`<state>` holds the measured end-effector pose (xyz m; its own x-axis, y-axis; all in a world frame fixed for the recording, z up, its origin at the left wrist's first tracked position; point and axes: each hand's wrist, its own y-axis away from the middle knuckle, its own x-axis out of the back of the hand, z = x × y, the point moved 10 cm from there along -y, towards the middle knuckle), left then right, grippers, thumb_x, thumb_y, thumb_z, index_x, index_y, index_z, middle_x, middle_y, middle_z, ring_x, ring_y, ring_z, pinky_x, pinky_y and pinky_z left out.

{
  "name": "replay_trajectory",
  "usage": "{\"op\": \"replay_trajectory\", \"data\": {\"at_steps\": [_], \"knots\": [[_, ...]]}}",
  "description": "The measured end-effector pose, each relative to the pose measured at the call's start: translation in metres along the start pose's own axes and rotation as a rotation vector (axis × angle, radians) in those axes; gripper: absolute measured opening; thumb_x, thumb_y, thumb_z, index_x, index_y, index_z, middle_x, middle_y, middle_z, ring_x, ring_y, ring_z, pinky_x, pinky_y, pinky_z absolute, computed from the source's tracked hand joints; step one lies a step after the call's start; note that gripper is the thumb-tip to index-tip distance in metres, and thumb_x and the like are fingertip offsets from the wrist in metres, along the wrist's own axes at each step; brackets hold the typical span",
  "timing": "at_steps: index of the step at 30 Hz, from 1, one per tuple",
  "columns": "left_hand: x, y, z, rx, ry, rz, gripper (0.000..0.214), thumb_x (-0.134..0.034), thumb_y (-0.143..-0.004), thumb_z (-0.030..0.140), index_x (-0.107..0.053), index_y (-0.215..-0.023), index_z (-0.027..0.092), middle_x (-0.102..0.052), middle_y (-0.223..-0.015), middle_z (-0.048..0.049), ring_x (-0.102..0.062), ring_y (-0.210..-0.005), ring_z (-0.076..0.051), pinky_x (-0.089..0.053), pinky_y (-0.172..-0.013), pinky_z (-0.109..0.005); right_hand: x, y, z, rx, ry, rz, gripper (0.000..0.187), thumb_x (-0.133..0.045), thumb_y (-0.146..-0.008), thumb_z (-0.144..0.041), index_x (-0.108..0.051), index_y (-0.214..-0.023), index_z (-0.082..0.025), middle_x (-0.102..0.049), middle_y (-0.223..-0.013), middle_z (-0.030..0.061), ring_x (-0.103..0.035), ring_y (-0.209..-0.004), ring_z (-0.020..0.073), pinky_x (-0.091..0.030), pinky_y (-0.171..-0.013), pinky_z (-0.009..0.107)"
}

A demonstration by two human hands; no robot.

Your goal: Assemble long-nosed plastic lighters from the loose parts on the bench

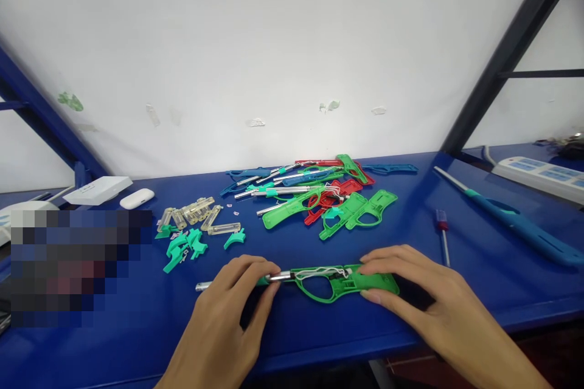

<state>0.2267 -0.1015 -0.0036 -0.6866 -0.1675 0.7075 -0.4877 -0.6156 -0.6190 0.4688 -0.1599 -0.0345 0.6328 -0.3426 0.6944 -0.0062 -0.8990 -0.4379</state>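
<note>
A green half shell of a long-reach lighter [320, 299] lies open side up near the table's front edge. White wires and a small black part show inside it. From its left end runs a metal barrel [286, 276], pinched between the thumb and fingers of my left hand [228, 316]. My right hand [424, 292] grips the handle end of the shell, thumb at the near edge and fingers at the far one. Farther left on the table are turquoise triggers [197, 244] and clear fuel tanks [224, 229].
Behind my hands lies a pile of green, red and blue lighter shells [292, 206] with metal barrels. To the right are a screwdriver [441, 223], a whole blue lighter [511, 216] and a power strip [542, 173]. A white case [137, 198] and a white box [98, 189] sit left.
</note>
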Motion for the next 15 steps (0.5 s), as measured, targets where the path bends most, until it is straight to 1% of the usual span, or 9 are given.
{"op": "replay_trajectory", "data": {"at_steps": [2,5,6,8,11,13,15], "knots": [[0.004,0.001,0.003,-0.02,0.002,0.023,0.015,-0.06,-0.102,0.021,-0.068,-0.114,0.027,-0.075,-0.106,-0.0015,-0.076,-0.092,-0.018,-0.064,-0.078,-0.028,0.003,0.001,-0.002,0.01,0.034,0.029,0.021,-0.077,-0.094,-0.047,-0.076,-0.113,-0.038,-0.076,-0.123,0.0007,-0.075,-0.11,0.0243,-0.063,-0.095,0.038],[0.01,0.003,0.008,-0.071,0.014,0.063,0.017,-0.061,-0.103,0.018,-0.068,-0.116,0.026,-0.074,-0.108,-0.0014,-0.075,-0.096,-0.016,-0.061,-0.088,-0.026,0.013,0.003,-0.009,0.036,0.085,0.105,0.038,-0.076,-0.094,-0.049,-0.068,-0.129,-0.039,-0.071,-0.136,0.0011,-0.071,-0.122,0.0251,-0.061,-0.1,0.038],[0.011,0.004,0.01,-0.086,0.016,0.071,0.017,-0.06,-0.103,0.017,-0.068,-0.116,0.026,-0.073,-0.108,-0.0015,-0.074,-0.097,-0.015,-0.06,-0.09,-0.025,0.017,0.003,-0.014,0.056,0.099,0.132,0.04,-0.074,-0.095,-0.049,-0.065,-0.133,-0.04,-0.069,-0.138,0.0012,-0.07,-0.124,0.0246,-0.06,-0.102,0.038],[0.012,0.005,0.014,-0.113,0.016,0.076,0.018,-0.059,-0.104,0.016,-0.069,-0.117,0.025,-0.072,-0.108,-0.0015,-0.073,-0.097,-0.013,-0.058,-0.093,-0.023,0.02,0.002,-0.029,0.105,0.117,0.172,0.039,-0.07,-0.098,-0.046,-0.063,-0.136,-0.039,-0.068,-0.14,0.0012,-0.068,-0.126,0.023,-0.059,-0.103,0.035],[0.012,0.008,0.02,-0.155,0.024,0.062,0.022,-0.059,-0.104,0.011,-0.069,-0.12,0.024,-0.072,-0.11,-0.0026,-0.071,-0.098,-0.013,-0.056,-0.095,-0.023,0.011,-0.005,-0.058,0.19,0.121,0.158,0.035,-0.07,-0.099,-0.044,-0.066,-0.133,-0.038,-0.071,-0.135,0.0009,-0.068,-0.124,0.0231,-0.059,-0.101,0.033],[0.011,0.01,0.023,-0.183,0.043,0.052,0.025,-0.059,-0.104,0.008,-0.068,-0.122,0.023,-0.071,-0.111,-0.004,-0.07,-0.099,-0.014,-0.057,-0.093,-0.023,0.0,-0.011,-0.077,0.253,0.097,0.14,0.032,-0.072,-0.098,-0.043,-0.069,-0.129,-0.035,-0.077,-0.124,0.0013,-0.07,-0.119,0.0248,-0.06,-0.098,0.036],[0.011,0.011,0.026,-0.211,0.053,0.043,0.025,-0.058,-0.104,0.007,-0.068,-0.123,0.021,-0.072,-0.11,-0.0051,-0.07,-0.097,-0.015,-0.057,-0.09,-0.024,-0.011,-0.017,-0.091,0.296,0.064,0.128,0.024,-0.073,-0.098,-0.036,-0.072,-0.121,-0.031,-0.08,-0.112,0.0014,-0.072,-0.109,0.0248,-0.06,-0.096,0.039]]}}
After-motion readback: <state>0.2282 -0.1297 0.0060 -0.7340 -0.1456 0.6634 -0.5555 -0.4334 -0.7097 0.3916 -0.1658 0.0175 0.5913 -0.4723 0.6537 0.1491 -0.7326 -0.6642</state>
